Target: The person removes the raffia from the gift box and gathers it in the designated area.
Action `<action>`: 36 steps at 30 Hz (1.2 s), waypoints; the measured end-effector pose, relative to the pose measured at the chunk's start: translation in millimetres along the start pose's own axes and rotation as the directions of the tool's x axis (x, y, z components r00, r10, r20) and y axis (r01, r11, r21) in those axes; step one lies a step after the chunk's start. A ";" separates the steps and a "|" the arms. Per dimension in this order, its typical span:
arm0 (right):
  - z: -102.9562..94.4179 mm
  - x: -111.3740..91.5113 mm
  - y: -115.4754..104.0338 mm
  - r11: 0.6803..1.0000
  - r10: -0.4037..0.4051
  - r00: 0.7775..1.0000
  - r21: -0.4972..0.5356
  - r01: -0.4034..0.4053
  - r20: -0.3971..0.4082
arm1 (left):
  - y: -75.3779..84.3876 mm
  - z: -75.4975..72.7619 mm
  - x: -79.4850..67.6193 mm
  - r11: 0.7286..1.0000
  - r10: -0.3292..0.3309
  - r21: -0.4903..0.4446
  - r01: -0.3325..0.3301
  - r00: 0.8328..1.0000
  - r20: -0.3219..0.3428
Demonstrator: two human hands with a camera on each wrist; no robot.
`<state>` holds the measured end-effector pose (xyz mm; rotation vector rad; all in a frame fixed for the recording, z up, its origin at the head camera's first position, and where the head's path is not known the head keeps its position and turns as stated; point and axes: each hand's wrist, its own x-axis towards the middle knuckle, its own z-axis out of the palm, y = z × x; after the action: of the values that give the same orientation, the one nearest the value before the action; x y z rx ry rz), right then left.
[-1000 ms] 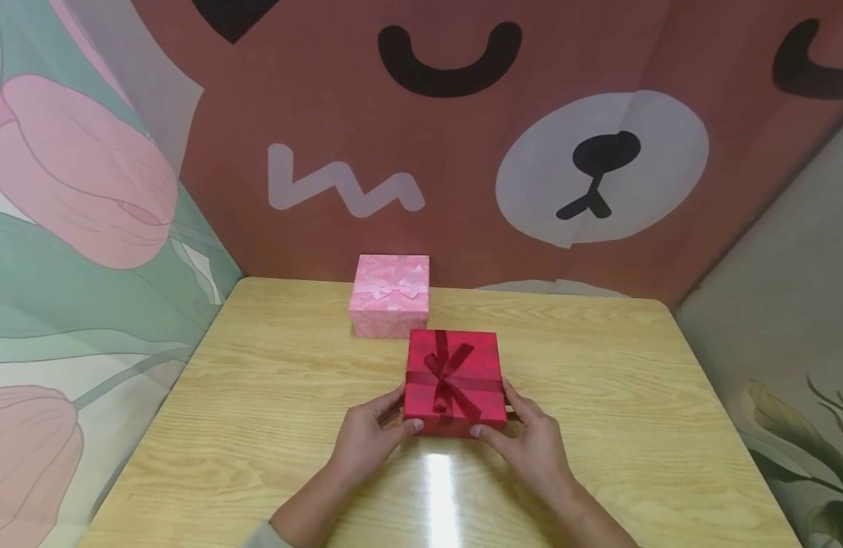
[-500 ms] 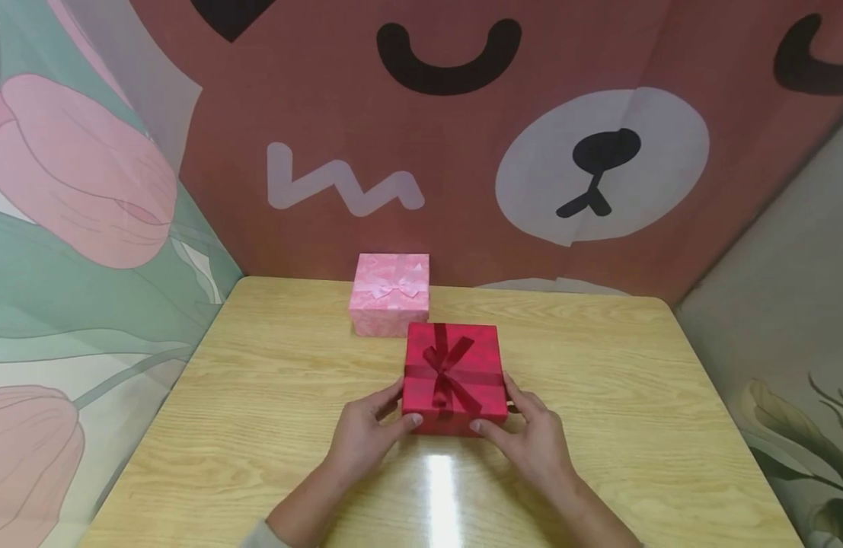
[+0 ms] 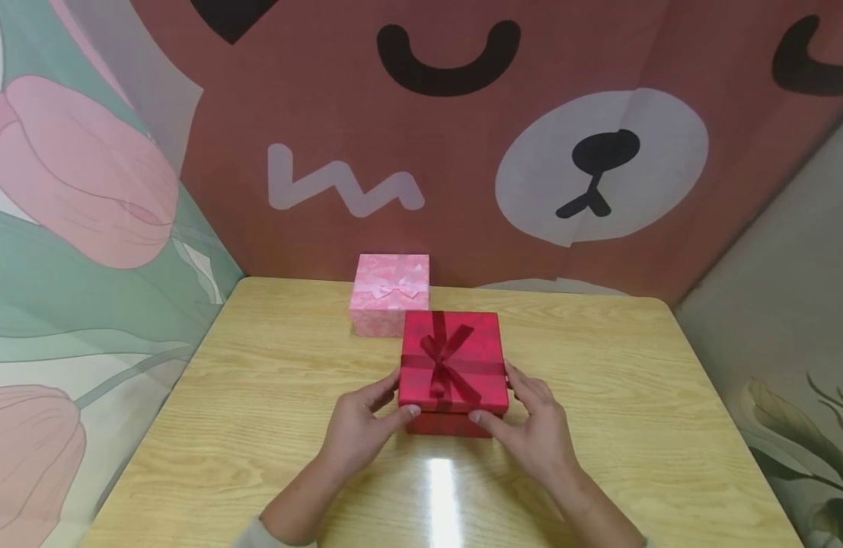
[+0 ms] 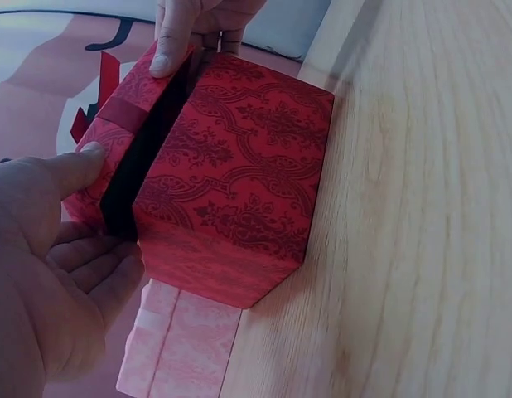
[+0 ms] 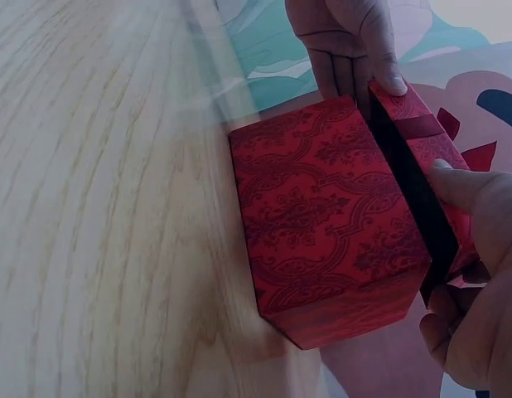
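Note:
A red gift box point(image 4: 239, 157) with a dark damask pattern stands on the wooden table. Its lid point(image 3: 476, 335), tied with a dark red ribbon bow point(image 3: 443, 364), is raised a little off the base, and a dark gap shows between them in both wrist views. My left hand point(image 3: 356, 426) grips the lid's left side, thumb on the front edge. On the opposite side my right hand point(image 3: 541, 434) holds the lid the same way, its thumb point(image 5: 455, 182) pressed on the rim. The inside of the box is hidden.
Behind the red box, slightly left, sits a smaller-looking pink gift box point(image 3: 387, 293) with a pale bow. The wooden table point(image 3: 257, 380) ends at a wall hanging point(image 3: 455, 167) printed with a bear face.
Both hands have lifted the lid upward, and a gap between lid and base has opened. The base and the pink box have stayed in place.

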<state>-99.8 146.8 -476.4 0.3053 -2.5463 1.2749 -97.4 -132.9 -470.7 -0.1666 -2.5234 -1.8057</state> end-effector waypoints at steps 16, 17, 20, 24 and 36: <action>8.0 6.5 -12.4 0.997 -0.014 1.000 0.072 0.013 0.009 | -0.1 -13.9 -3.1 0.991 0.126 -0.036 -0.128 0.990 -0.057; 9.0 7.1 -13.7 0.997 -0.020 1.000 0.075 0.019 0.008 | -1.0 -15.3 -3.3 0.990 0.134 -0.037 -0.136 0.989 -0.057; 12.1 8.9 -18.0 0.996 -0.036 0.999 0.081 0.036 0.006 | -2.9 -19.8 -4.7 0.986 0.158 -0.040 -0.161 0.985 -0.066; 16.5 11.3 -24.3 0.994 -0.045 0.999 0.095 0.044 0.012 | -3.6 -26.9 -6.5 0.980 0.197 -0.023 -0.199 0.978 -0.075; 30.2 19.5 -39.3 0.987 -0.116 0.993 0.116 0.115 0.003 | -3.2 -53.5 -7.1 0.986 0.168 0.016 -0.168 0.979 -0.111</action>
<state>-110.6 98.0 -457.8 0.4778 -2.4284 1.3817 -92.6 -185.0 -457.0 -0.2622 -2.3612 -1.6938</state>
